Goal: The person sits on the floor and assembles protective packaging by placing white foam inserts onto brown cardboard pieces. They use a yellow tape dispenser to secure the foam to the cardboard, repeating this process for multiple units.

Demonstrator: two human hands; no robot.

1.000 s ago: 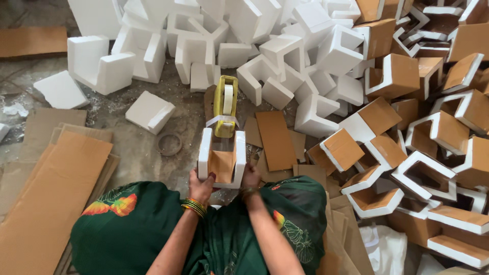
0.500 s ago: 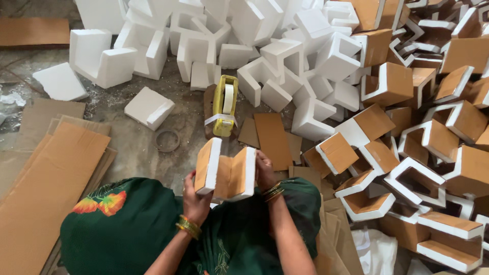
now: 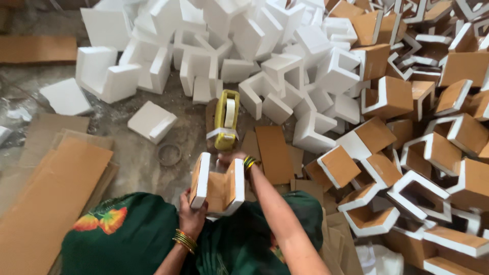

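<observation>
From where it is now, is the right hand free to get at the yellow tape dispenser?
Probably yes. The right hand is already beside the yellow tape dispenser, nothing between them. The left hand holds the foam corner piece below.

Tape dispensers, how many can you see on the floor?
1. The yellow tape dispenser lies on the floor just beyond the foam corner piece held in the left hand. Others may be hidden under the foam pile.

Single head cam, looking steeply down and forward from above the lap (image 3: 153,239). Hands sit close at bottom centre; floor (image 3: 137,153) mid-frame; foam pile (image 3: 244,46) farther off along the top. No second view, so no overlap.
</observation>
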